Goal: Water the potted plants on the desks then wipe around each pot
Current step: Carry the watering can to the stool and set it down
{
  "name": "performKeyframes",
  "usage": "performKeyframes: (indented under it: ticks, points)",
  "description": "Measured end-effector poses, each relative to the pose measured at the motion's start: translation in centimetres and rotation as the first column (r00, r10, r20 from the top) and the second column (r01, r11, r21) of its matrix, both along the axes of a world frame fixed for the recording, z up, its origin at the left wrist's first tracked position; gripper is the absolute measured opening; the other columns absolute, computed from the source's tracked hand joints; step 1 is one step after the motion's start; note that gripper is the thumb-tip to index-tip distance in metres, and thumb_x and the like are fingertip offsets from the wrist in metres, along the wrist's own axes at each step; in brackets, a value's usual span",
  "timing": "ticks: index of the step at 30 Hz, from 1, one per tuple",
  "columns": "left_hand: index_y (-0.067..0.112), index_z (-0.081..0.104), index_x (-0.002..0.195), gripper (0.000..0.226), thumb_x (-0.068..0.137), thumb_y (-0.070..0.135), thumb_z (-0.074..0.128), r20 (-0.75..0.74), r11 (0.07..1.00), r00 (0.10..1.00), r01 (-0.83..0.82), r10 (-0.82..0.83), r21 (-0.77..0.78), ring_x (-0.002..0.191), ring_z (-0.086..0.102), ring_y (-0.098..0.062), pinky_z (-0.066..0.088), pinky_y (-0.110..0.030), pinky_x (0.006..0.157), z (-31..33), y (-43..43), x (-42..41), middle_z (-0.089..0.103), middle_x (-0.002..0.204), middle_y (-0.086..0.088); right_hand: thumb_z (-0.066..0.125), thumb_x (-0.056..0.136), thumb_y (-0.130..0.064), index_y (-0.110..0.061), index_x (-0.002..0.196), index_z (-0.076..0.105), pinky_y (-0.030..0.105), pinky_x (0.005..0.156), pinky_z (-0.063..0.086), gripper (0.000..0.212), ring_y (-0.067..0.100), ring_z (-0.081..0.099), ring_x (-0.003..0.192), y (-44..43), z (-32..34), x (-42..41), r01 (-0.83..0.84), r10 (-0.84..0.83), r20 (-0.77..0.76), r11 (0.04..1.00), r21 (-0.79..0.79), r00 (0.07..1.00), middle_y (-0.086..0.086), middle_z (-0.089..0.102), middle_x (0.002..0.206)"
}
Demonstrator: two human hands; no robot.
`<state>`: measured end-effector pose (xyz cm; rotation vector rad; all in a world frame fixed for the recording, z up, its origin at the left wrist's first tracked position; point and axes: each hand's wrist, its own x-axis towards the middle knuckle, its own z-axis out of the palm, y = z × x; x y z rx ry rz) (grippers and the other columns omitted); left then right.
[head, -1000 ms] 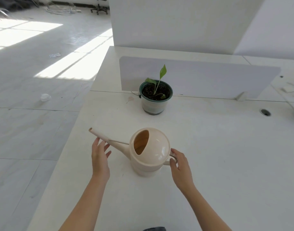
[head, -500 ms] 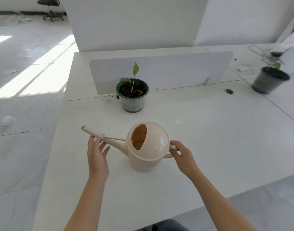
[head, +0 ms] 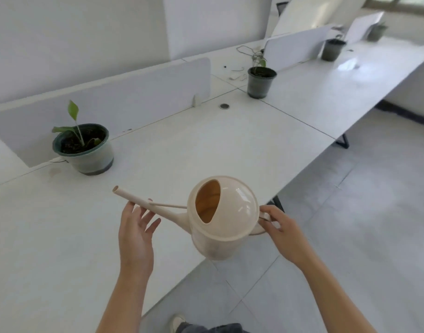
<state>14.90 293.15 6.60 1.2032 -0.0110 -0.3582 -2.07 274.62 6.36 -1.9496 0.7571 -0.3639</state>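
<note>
A cream watering can hangs in the air over the desk's near edge, its spout pointing left. My right hand grips its handle at the right. Under the spout lies my left hand, fingers spread and straight, touching it from below. A green-rimmed pot with a small leafy plant stands on the white desk at the left, by the divider. Further right stands a dark grey pot with a thin plant. Another dark pot stands far back on the row of desks.
Low white divider panels run along the desks' back edges. A round cable grommet sits in the desktop. Loose cables lie behind the grey pot. To the right is tiled floor, with a black desk leg; my shoe shows below.
The watering can has come up off the desk and moved right, past the desk's edge. The view has swung right, so the green-rimmed pot now lies at the left and more pots show.
</note>
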Motion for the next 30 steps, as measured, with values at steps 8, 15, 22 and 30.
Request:
performKeyframes:
  ticks: [8,15,22,30]
  points:
    - [0.027,0.058,0.097,0.024,0.097,0.019,0.035,0.001,0.953,0.954,0.298,-0.299,-0.048,0.092,0.06,-0.018,0.046,-0.033,0.083,1.0,-7.8,-13.1,0.062,0.099,-0.002,0.052,0.087,-0.004,-0.05,0.083,0.054,0.016,0.066,0.041,0.046,0.012,0.054,0.086,-2.5,0.9,-18.3,0.283,-0.283,0.012,0.957,-0.07,0.959,0.008,0.065,0.091]
    - [0.021,0.056,0.103,0.023,0.097,0.017,0.034,-0.008,0.839,0.841,0.538,-0.541,-0.08,0.088,0.059,-0.017,0.044,-0.031,0.078,0.7,-14.5,-24.5,0.062,0.095,-0.002,0.052,0.087,-0.004,-0.033,0.094,0.06,0.004,0.062,0.038,0.03,-0.01,0.053,0.079,-3.6,2.1,-33.1,0.515,-0.517,0.033,0.841,-0.164,0.855,-0.018,0.06,0.083]
    - [0.016,0.053,0.11,0.024,0.095,0.01,0.036,-0.005,0.67,0.67,0.742,-0.742,-0.031,0.085,0.063,-0.018,0.045,-0.031,0.074,1.1,-20.7,-33.8,0.063,0.097,-0.005,0.052,0.088,-0.006,-0.022,0.106,0.061,0.01,0.065,0.039,0.025,-0.002,0.055,0.084,-4.1,1.9,-43.8,0.74,-0.749,0.061,0.634,-0.224,0.66,-0.023,0.058,0.089]
    - [0.015,0.055,0.114,0.028,0.095,0.006,0.037,0.025,0.513,0.513,0.858,-0.858,0.033,0.088,0.063,-0.023,0.047,-0.033,0.078,1.4,-29.1,-38.5,0.065,0.095,-0.006,0.053,0.088,-0.007,-0.028,0.099,0.058,0.002,0.064,0.041,0.025,-0.018,0.053,0.084,-8.6,1.6,-49.5,0.815,-0.825,0.077,0.531,-0.232,0.559,-0.026,0.058,0.089]
